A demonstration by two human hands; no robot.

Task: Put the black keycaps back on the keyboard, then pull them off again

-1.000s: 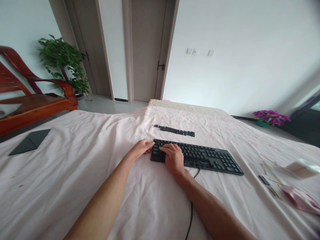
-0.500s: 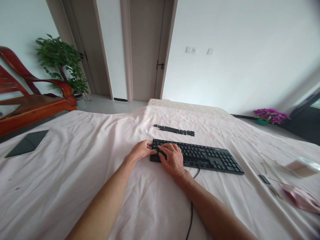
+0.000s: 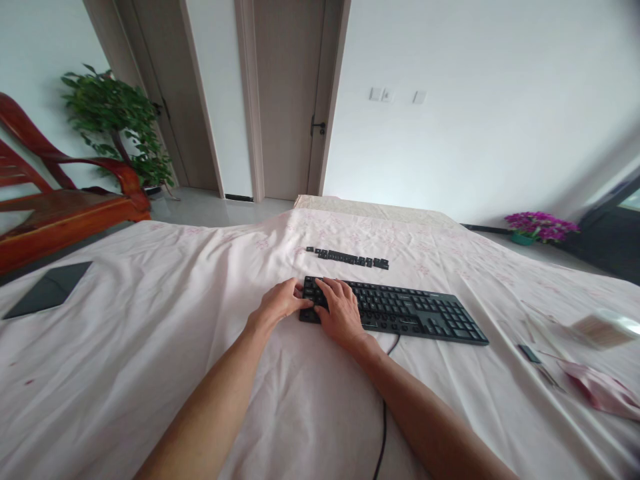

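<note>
A black keyboard lies on a pale pink sheet, its cable trailing toward me. My left hand grips the keyboard's left end with curled fingers. My right hand rests on the left keys, fingers bent and pressed onto them; whether they pinch a key is hidden. A row of loose black keycaps lies on the sheet just beyond the keyboard.
A dark flat pad lies at the far left of the sheet. Small items, a pinkish bag and a clear box sit at the right. A red wooden chair, a plant and doors stand behind.
My left hand has closed in onto the keyboard's left end. My right hand has slid slightly left and further onto the keys. The view has drifted a little.
</note>
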